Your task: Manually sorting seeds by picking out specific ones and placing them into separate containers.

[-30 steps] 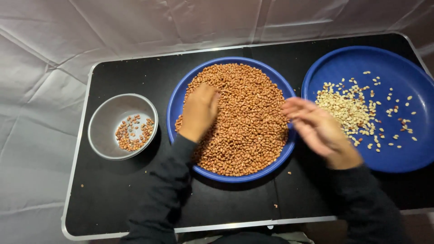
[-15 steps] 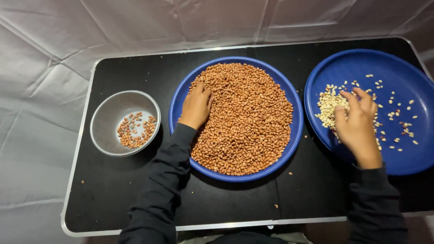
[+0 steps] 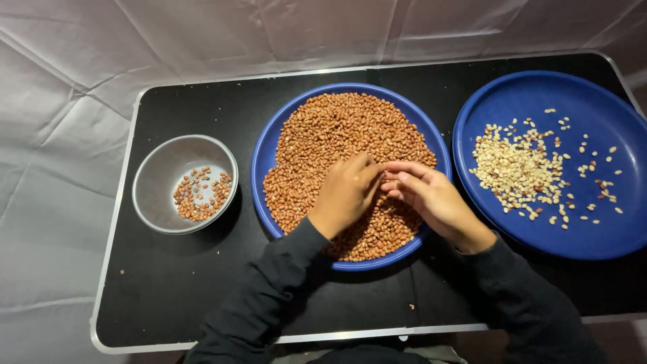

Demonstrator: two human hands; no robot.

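Note:
A blue plate (image 3: 266,145) in the middle of the table holds a heap of brown-skinned peanuts (image 3: 337,131). My left hand (image 3: 346,192) and my right hand (image 3: 431,197) both rest on the heap, fingertips meeting near its centre, fingers curled into the nuts. Whether either hand pinches a nut is hidden. To the right, a second blue plate (image 3: 593,229) carries pale skinned peanuts (image 3: 512,165). At the left a small grey metal bowl (image 3: 158,165) contains a few brown peanuts (image 3: 199,195).
Everything stands on a black folding table (image 3: 189,290) with a metal rim, set on white cloth (image 3: 54,168). A few stray crumbs lie on the table near the front edge.
My right hand has come back from the right plate of pale nuts to the middle plate. My left hand has slid toward the centre of the heap to meet it.

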